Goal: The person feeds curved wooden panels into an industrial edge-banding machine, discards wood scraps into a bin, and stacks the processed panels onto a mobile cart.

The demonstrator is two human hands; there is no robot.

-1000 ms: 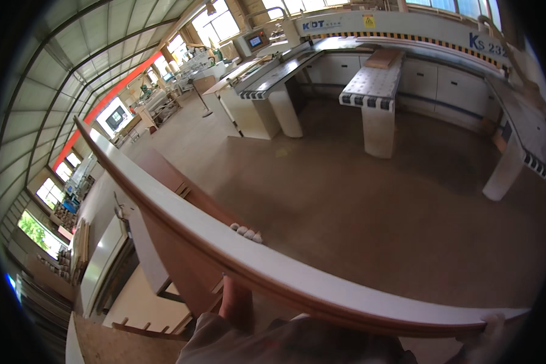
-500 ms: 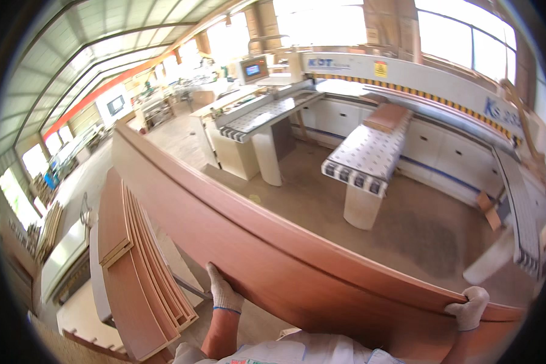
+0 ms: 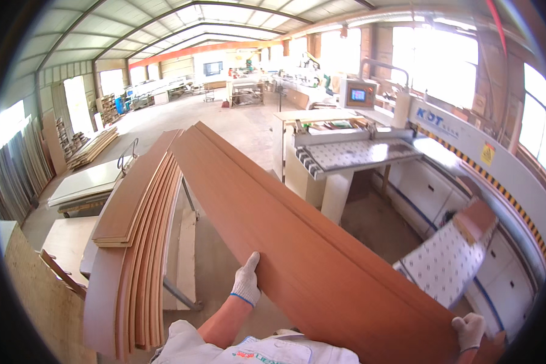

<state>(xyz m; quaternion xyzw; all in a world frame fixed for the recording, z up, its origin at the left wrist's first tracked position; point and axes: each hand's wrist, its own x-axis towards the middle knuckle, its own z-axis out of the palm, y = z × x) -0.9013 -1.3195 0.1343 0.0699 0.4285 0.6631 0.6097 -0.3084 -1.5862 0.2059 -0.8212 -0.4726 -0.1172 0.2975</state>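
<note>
- My left hand (image 3: 247,282), in a white glove, is clamped on the left long edge of a long reddish-brown board (image 3: 297,242), fingers over its top face.
- My right hand (image 3: 469,330), also gloved, grips the same board at its near right corner, low in the view.
- The board lies tilted between my two hands and runs away from me, up and to the left, its far end reaching above the stack.
- Just to my left sits a stack of like boards (image 3: 136,242) on a metal trolley (image 3: 182,297), well below the board I hold, with a shorter pile on top.
- To my right stands a white machine table (image 3: 358,155) with a dotted top, and a second dotted table (image 3: 446,261) lies nearer, partly behind the board.
- Behind those runs a long white saw housing (image 3: 467,139) with a yellow-and-black stripe, with a small screen (image 3: 358,95) above it.
- Pale sheets (image 3: 85,182) lie flat on the floor farther left.
</note>
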